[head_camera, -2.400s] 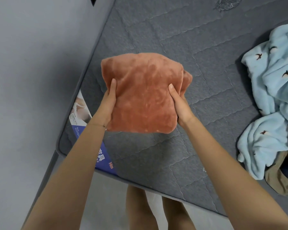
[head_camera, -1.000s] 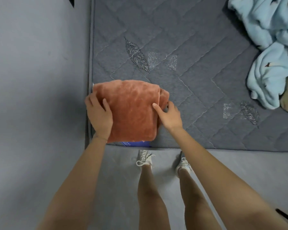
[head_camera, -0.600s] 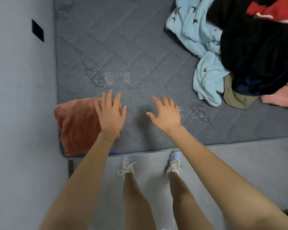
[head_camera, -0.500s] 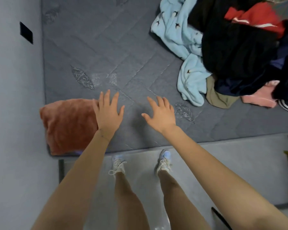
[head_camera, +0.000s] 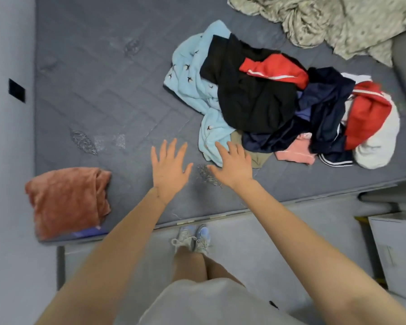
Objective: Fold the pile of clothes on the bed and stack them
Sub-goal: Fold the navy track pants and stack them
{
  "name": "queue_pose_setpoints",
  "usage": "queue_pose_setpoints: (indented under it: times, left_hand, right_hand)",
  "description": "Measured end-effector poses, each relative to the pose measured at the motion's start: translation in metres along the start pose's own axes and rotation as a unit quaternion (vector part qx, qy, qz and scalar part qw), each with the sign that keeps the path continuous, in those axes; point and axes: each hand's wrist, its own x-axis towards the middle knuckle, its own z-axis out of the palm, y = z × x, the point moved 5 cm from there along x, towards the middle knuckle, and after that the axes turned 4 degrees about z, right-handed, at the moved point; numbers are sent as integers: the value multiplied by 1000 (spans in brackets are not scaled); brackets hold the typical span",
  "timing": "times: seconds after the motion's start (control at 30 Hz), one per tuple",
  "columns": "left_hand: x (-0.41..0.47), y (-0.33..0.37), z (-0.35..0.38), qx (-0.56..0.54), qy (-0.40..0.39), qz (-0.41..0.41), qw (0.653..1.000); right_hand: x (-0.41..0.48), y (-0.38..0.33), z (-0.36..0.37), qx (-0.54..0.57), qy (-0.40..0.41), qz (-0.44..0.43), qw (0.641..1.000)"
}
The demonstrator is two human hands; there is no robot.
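Observation:
A folded rust-orange fleece (head_camera: pixel 66 200) lies at the near left corner of the grey mattress (head_camera: pixel 99 90). To the right sits the pile of unfolded clothes (head_camera: pixel 279 109): a light blue garment with small birds (head_camera: pixel 192 90), a black piece (head_camera: pixel 251 95), red pieces, navy, pink and white ones. My left hand (head_camera: pixel 169 170) hovers over the mattress with fingers spread, holding nothing. My right hand (head_camera: pixel 232 165) is stretched out flat, its fingertips at the lower edge of the light blue garment.
A crumpled pale patterned blanket (head_camera: pixel 338 22) lies at the far right of the bed. The wall (head_camera: pixel 7 137) runs along the left side. A white box (head_camera: pixel 399 252) stands on the floor at the right. My feet (head_camera: pixel 192 238) are at the bed's near edge.
I set the folded orange fleece down at the left corner and let go. Both hands have moved right toward the pile, and the view has swung right.

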Motion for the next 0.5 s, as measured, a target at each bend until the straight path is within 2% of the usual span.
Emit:
queue_pose_setpoints:
  times: [0.2,0.5]
  left_hand:
    - [47,36,-6,27,-22,89,995]
    - [143,112,6,24,8,120,992]
  right_hand:
    - [13,53,-32,46,32,70,996]
    - [52,162,-69,76,55,117,989]
